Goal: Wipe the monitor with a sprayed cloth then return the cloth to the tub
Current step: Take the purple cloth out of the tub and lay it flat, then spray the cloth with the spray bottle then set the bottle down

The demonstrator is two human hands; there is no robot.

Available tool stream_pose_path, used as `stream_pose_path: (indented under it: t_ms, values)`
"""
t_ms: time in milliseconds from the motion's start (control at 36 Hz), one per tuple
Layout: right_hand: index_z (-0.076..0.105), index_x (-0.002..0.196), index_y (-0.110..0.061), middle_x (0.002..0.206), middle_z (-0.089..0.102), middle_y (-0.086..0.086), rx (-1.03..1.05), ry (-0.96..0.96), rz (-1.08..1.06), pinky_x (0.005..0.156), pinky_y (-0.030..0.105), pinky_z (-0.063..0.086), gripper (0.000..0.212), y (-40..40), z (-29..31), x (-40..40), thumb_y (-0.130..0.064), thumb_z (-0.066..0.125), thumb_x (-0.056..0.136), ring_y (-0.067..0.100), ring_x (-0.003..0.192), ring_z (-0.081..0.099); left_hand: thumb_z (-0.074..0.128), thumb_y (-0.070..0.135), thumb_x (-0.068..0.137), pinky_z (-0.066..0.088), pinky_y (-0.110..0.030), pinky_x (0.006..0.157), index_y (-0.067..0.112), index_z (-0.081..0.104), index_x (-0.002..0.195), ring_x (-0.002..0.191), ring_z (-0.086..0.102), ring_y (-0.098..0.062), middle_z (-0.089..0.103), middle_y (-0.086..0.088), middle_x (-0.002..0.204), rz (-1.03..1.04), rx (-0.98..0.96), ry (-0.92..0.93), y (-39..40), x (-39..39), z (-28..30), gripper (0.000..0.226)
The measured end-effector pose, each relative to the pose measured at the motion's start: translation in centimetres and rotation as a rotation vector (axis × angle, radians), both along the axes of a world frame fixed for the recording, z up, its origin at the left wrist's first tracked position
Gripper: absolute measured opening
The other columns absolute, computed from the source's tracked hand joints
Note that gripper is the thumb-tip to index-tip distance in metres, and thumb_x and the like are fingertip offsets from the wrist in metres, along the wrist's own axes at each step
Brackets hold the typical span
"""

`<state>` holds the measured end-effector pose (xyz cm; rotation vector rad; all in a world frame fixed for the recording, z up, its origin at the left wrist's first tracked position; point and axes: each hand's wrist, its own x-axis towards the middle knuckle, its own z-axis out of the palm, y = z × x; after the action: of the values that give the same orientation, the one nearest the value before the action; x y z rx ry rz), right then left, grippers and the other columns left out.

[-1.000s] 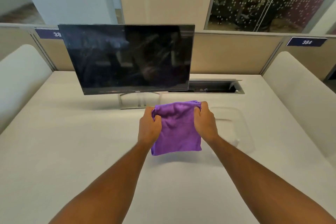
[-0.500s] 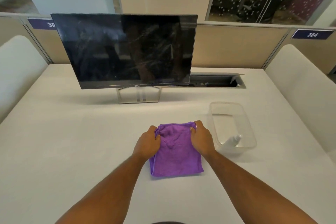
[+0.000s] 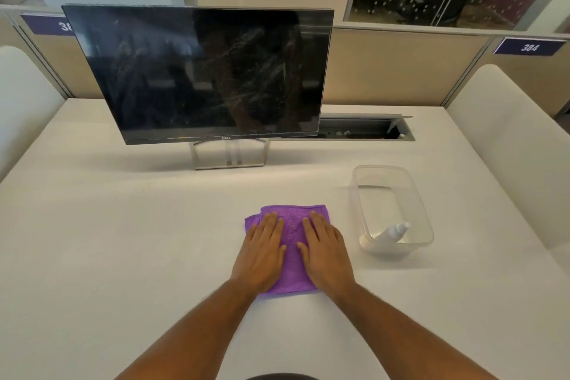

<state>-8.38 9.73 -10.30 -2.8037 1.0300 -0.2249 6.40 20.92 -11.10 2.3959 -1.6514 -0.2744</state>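
Note:
A purple cloth [image 3: 290,227] lies folded flat on the white desk [image 3: 123,241], in front of me. My left hand [image 3: 262,251] rests palm down on its left half, fingers spread. My right hand [image 3: 325,251] presses flat on its right half the same way. Neither hand grips the cloth. The black monitor [image 3: 203,74] stands on its silver stand at the back of the desk, its dark screen streaked. A clear plastic tub [image 3: 359,182] sits to the right of the cloth, with a white spray bottle [image 3: 391,231] lying inside.
An open cable tray [image 3: 364,129] is sunk into the desk behind the tub. Beige partitions [image 3: 401,71] close the back, and white padded side panels [image 3: 505,139] flank the desk left and right.
The cloth was held up by both hands, then lowered onto the desk. Both hands have let go and now lie flat on top of it.

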Motion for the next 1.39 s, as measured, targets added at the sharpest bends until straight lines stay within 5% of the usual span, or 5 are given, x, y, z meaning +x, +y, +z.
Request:
stream_pose_path:
  t_ms: [444,611,750,1111,1389]
  values:
    - [-0.006,0.164,-0.023,0.173,-0.009,-0.002,0.177,0.211,0.007,0.127,0.040,-0.006,0.077,-0.2,-1.2,-2.4,-0.065,0.014,0.104,0.015,0.159,-0.009,0.011,0.058,0.105,-0.008,-0.042,0.126,0.017,-0.022,0.158,0.154,-0.022,-0.018,-0.026,-0.001,0.166,-0.006,0.176,0.027,1.0,-0.4,-1.3,0.075]
    - [0.022,0.163,-0.016,0.170,0.024,0.003,0.188,0.007,-0.052,0.128,0.036,0.001,0.065,0.2,0.3,-2.9,-0.050,0.033,0.108,0.018,0.158,0.017,0.013,0.056,0.106,-0.009,-0.046,0.125,0.015,-0.016,0.160,0.154,-0.020,-0.018,-0.020,-0.003,0.168,0.032,0.191,0.032,0.3,-0.9,-0.6,0.074]
    - [0.063,0.127,-0.006,0.118,0.067,0.011,-0.054,-0.287,-0.102,0.099,0.047,0.051,0.035,0.4,2.4,-4.6,-0.018,0.063,0.095,0.032,0.110,0.062,0.015,0.050,0.108,-0.013,-0.048,0.124,0.013,-0.010,0.162,0.156,-0.015,-0.020,-0.013,-0.004,0.170,0.012,0.119,0.028,-1.6,-2.4,0.4,0.070]
    - [0.051,0.126,-0.007,0.122,0.057,0.013,-0.085,-0.650,-0.755,0.093,0.042,0.049,0.038,-2.2,5.8,-9.4,-0.026,0.067,0.097,0.030,0.112,0.054,0.036,0.034,0.108,-0.007,-0.044,0.123,0.018,-0.014,0.161,0.149,-0.030,-0.016,-0.030,0.001,0.164,-0.343,0.018,0.033,-7.6,-8.8,3.0,0.075]
    - [0.058,0.130,-0.009,0.125,0.070,0.008,0.154,-0.409,-0.698,0.121,0.051,0.032,0.044,-5.3,6.4,-10.6,-0.035,0.069,0.096,0.029,0.118,0.063,0.045,0.021,0.104,-0.016,-0.039,0.118,0.017,-0.008,0.163,0.147,-0.033,-0.013,-0.025,0.000,0.165,-0.529,-0.014,-0.058,-9.0,-10.3,3.6,0.079]
